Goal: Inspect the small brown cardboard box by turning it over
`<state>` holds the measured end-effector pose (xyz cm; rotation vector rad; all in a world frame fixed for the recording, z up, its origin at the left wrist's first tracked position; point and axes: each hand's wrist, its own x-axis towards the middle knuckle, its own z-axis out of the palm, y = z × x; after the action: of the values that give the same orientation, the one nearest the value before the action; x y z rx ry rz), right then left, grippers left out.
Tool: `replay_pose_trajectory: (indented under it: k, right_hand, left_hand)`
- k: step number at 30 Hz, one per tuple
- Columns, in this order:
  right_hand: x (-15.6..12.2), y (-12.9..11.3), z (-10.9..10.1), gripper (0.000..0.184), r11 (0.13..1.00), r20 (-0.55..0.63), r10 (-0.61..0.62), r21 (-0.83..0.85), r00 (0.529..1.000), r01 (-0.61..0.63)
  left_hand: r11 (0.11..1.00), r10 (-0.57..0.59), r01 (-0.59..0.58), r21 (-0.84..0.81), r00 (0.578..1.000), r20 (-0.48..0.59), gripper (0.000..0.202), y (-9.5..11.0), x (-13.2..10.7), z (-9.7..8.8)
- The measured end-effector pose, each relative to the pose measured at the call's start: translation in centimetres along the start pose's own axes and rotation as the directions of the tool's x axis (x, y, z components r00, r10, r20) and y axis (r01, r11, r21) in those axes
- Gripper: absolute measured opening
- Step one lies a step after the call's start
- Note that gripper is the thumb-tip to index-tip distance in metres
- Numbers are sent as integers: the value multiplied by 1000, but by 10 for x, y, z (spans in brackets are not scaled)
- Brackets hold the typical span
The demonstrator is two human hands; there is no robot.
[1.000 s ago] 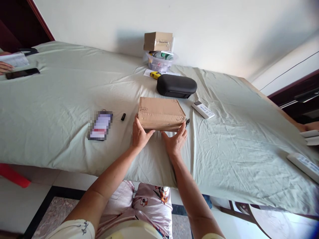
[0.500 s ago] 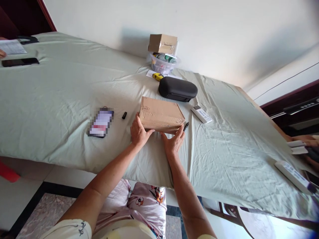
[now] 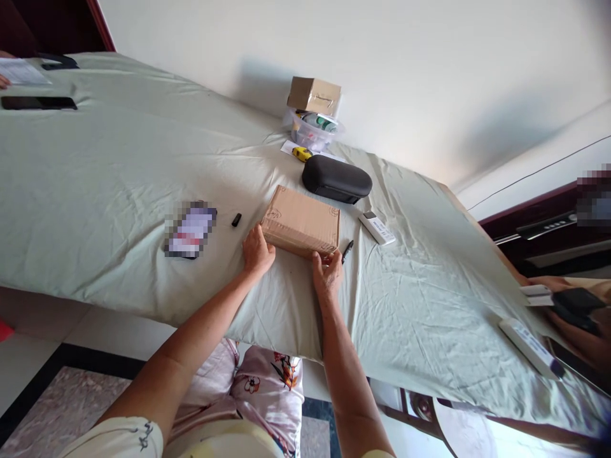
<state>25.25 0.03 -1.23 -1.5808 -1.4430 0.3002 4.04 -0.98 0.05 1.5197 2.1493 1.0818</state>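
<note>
A brown cardboard box (image 3: 303, 217) lies on the cloth-covered table in front of me, its taped near side toward me. My left hand (image 3: 258, 250) is closed on its near left corner, thumb along the near side. At the near right corner, my right hand (image 3: 328, 275) grips the box with thumb and fingers; some fingertips are hidden. A black pen (image 3: 348, 252) lies just right of my right hand. Left of the box is a small black object (image 3: 236, 220), and farther left a phone (image 3: 191, 230) with its screen lit and blurred.
Behind the box sit a black hard case (image 3: 337, 179), a yellow tool (image 3: 301, 153) and a clear tub (image 3: 312, 135) under another carton (image 3: 314, 95). A white narrow box (image 3: 377, 228) lies to the right. Another person's hands (image 3: 573, 334) hold things at the far right.
The box has tilted down from its raised near edge to lie flatter on the table. My hands have shifted slightly around its near corners, and the view has turned a little.
</note>
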Motion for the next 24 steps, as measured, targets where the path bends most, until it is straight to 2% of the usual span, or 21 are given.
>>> replay_pose_trajectory:
  k: [6, 10, 15, 17, 20, 24]
  right_hand:
    - [3, 8, 4, 59, 999, 17, 18, 44, 1000, -19]
    - [2, 10, 5, 64, 999, 29, 11, 43, 1000, -12]
    - [-1, 3, 3, 76, 990, -86, -77, 112, 993, 87]
    - [1, -1, 1, 74, 975, -107, -118, 174, 987, 136]
    - [5, -5, -3, 67, 950, -55, -140, 273, 989, 149]
    - [5, -12, -7, 56, 919, 21, -175, 362, 984, 156]
  left_hand:
    - [997, 40, -45, -66, 996, -82, 68, -11, 3, 9]
    - [993, 23, -33, -109, 996, -91, 73, -14, 4, 9]
    - [958, 88, -130, -257, 982, -168, 88, -16, 2, 5]
    - [921, 139, -201, -335, 970, -201, 91, -16, 2, 2]
    - [849, 227, -299, -437, 951, -208, 87, -15, 4, -3]
    - [814, 224, -317, -487, 945, -239, 82, -14, 8, -11]
